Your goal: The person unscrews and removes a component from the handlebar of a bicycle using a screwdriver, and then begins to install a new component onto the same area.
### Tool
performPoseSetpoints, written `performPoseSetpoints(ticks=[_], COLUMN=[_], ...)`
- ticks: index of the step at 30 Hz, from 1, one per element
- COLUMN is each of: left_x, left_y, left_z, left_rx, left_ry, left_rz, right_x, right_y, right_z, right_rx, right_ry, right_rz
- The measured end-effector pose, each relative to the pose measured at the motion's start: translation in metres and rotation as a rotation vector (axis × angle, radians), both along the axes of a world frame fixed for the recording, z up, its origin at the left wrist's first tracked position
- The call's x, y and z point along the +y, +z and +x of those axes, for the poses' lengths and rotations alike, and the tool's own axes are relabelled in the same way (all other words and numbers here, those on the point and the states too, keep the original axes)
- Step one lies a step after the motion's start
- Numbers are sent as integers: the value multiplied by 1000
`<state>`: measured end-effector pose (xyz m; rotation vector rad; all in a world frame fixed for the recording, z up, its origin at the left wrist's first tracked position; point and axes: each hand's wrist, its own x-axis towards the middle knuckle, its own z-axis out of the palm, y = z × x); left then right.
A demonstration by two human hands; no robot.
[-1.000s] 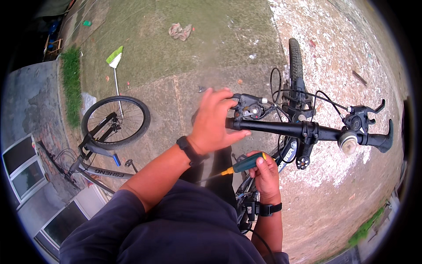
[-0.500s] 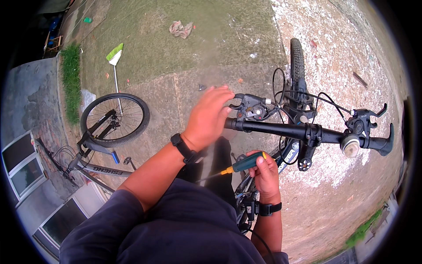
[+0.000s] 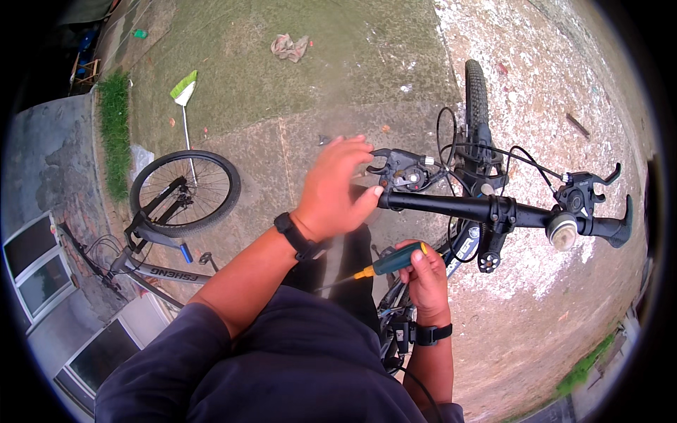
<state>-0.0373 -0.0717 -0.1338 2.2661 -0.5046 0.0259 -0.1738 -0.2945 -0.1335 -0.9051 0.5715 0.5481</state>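
Observation:
My left hand [image 3: 334, 187] is at the left end of a bicycle's black handlebar [image 3: 441, 204], thumb over the bar end. Its fingers are stretched out and apart, the fingertips beside the black brake lever [image 3: 381, 153]. The shifter unit [image 3: 409, 173] next to the lever shows its inner parts. Lower down, my right hand [image 3: 426, 278] is closed on a screwdriver [image 3: 395, 261] with a dark green and yellow handle. Its shaft points left across my body. A round bell-like part [image 3: 562, 233] and a second brake lever [image 3: 608, 176] sit toward the bar's right end.
The bicycle's front wheel [image 3: 477, 99] points away from me. Black cables [image 3: 518, 154] loop ahead of the bar. At left another bicycle [image 3: 159, 270] stands by a wall, a green-and-white broom [image 3: 185, 88] beyond its wheel. A crumpled cloth [image 3: 289, 48] lies on the ground.
My left thumb has moved right and onto the end of the handlebar, spreading from the fingers. My right hand and the screwdriver have stayed put.

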Motion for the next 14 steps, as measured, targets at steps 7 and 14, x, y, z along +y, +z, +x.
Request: performPoseSetpoints(ticks=[7,14], left_x=[-14,-18], left_y=[12,7], left_z=[-4,-4], left_rx=[0,21], left_ry=[-38,-2], left_rz=[165,236], right_x=[1,1], right_y=[1,2], right_z=[2,2], right_rx=[-8,-7], right_ry=[2,-1], right_rz=[-2,-4])
